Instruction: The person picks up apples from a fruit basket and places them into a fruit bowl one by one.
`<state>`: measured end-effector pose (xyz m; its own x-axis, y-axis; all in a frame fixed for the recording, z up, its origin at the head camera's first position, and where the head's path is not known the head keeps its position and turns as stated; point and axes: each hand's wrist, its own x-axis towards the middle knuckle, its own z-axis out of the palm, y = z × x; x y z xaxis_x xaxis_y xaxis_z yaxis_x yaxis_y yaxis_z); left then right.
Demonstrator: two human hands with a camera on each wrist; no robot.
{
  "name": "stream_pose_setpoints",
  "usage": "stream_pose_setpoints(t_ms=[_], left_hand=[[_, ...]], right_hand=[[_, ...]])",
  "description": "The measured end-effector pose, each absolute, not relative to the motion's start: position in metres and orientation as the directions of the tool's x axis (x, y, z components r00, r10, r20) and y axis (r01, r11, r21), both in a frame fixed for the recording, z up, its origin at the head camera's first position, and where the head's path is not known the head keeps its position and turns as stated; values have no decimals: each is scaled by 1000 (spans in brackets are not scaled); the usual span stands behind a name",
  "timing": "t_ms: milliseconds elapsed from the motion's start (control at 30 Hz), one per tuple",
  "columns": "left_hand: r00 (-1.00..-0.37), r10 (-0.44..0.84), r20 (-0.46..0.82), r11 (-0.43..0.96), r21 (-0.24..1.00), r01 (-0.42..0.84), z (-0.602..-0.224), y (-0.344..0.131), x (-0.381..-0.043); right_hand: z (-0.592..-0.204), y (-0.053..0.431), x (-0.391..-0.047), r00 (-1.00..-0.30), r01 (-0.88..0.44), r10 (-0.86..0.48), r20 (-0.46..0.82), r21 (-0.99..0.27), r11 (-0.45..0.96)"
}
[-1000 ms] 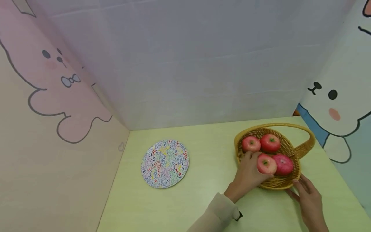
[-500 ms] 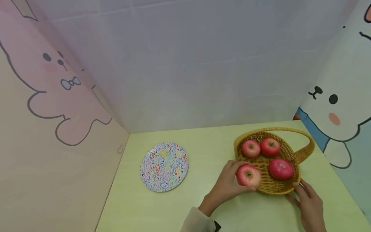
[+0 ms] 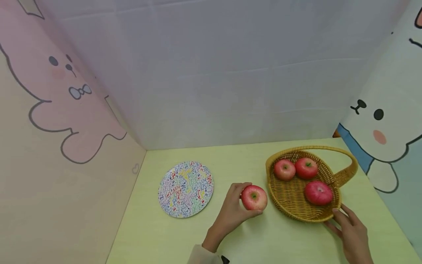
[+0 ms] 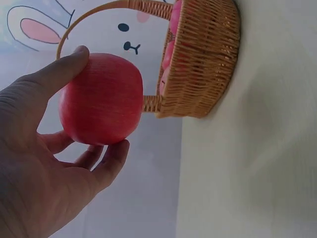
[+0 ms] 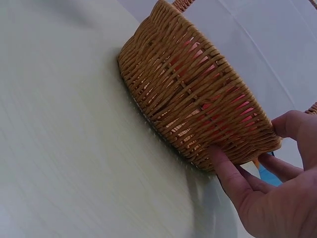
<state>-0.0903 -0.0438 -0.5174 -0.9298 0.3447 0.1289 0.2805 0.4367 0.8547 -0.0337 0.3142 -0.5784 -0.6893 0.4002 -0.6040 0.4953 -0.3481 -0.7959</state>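
My left hand (image 3: 227, 214) grips a red apple (image 3: 254, 198) between thumb and fingers, left of the basket and above the table. In the left wrist view the held apple (image 4: 101, 99) shows its smooth red side, the thumb on top and fingertips below. My right hand (image 3: 354, 234) holds the wicker basket (image 3: 287, 190) at its near right edge. Up close in the right wrist view, the thumb presses the woven wall (image 5: 188, 99) and a finger lies at the rim. Inside are a light red apple (image 3: 285, 169), a darker apple (image 3: 307, 168) and a deep pink apple (image 3: 318, 193).
A round flat plate (image 3: 186, 189) with colourful squiggles lies on the left part of the pale table (image 3: 230, 165). The basket's tall handle (image 3: 346, 174) arches over its far right side. Walls with cartoon animals enclose the table at left, back and right.
My left hand has lifted one apple out of the basket and carried it left, past the rim. The right hand has stayed at the basket's edge.
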Motion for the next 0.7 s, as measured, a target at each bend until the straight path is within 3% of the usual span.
stream_pose_setpoints(t_ms=[367, 700], left_hand=[[-953, 282, 113, 444, 865, 235, -518, -72, -101], [-968, 231, 102, 379, 906, 186, -522, -95, -111]], right_hand=[[-578, 317, -31, -686, 468, 417, -596, -801, -374], [-580, 313, -27, -750, 395, 406, -522, -846, -357]])
